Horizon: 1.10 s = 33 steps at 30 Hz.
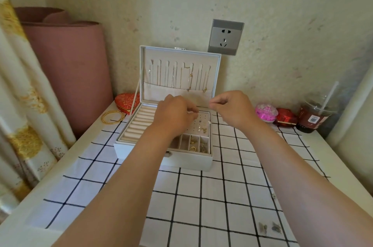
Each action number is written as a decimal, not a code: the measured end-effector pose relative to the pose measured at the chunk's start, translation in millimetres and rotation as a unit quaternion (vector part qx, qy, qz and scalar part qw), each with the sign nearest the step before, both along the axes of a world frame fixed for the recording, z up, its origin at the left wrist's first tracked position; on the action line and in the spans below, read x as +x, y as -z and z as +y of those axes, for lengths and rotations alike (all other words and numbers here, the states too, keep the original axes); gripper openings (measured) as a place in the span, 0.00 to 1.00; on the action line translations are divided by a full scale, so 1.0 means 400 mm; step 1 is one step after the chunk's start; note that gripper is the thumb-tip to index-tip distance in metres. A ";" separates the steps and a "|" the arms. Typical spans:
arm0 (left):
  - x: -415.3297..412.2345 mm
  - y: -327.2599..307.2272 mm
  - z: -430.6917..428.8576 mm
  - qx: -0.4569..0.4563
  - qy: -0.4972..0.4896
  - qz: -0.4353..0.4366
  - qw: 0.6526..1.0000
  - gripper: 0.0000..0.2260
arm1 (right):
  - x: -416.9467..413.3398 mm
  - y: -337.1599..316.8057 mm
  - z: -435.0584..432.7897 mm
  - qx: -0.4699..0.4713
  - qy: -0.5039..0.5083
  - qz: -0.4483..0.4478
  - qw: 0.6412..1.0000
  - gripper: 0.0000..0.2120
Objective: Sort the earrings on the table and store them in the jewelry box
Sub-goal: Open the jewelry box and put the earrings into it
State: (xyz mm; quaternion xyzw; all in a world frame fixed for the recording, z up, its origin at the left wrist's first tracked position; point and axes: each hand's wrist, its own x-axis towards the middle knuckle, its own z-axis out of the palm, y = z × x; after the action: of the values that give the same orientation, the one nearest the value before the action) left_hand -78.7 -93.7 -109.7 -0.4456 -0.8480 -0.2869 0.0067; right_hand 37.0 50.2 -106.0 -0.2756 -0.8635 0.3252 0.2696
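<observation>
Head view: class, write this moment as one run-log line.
left hand: fingertips pinched over open white jewelry box, contents unclear | right hand: fingertips pinched, contents unclear | black-grid white tablecloth: two small dark earrings, near right

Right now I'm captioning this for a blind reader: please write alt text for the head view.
A person's left hand and right hand hover, fingertips pinched, over an open white jewelry box on a checked tablecloth. Two small earrings lie on the cloth at front right.
</observation>
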 end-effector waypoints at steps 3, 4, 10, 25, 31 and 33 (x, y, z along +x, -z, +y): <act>0.012 0.012 0.023 -0.041 0.006 0.057 0.997 0.09 | -0.003 0.022 0.010 0.038 0.013 -0.042 0.998 0.03; 0.015 0.016 0.031 -0.047 0.007 0.069 0.996 0.09 | -0.007 0.026 0.010 0.052 0.012 -0.054 0.997 0.04; 0.023 0.026 0.057 -0.058 -0.015 0.109 0.992 0.06 | -0.027 0.049 -0.001 0.153 0.016 -0.109 0.982 0.06; 0.006 -0.027 0.010 0.218 0.022 -0.263 0.940 0.02 | -0.032 0.045 -0.013 0.242 0.000 -0.138 0.961 0.07; 0.012 -0.038 0.001 0.258 0.044 -0.341 0.903 0.03 | -0.026 0.039 0.002 0.262 -0.030 -0.169 0.950 0.07; 0.007 -0.038 -0.001 0.264 0.043 -0.355 0.896 0.03 | -0.028 0.040 0.004 0.270 -0.032 -0.173 0.947 0.08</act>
State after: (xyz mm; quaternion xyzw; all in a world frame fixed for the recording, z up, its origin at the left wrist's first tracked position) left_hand -76.1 -94.3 -94.6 -0.3322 -0.6670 -0.6392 -0.1899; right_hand 25.7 52.0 -121.9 -0.2165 -0.9607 0.0354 0.1703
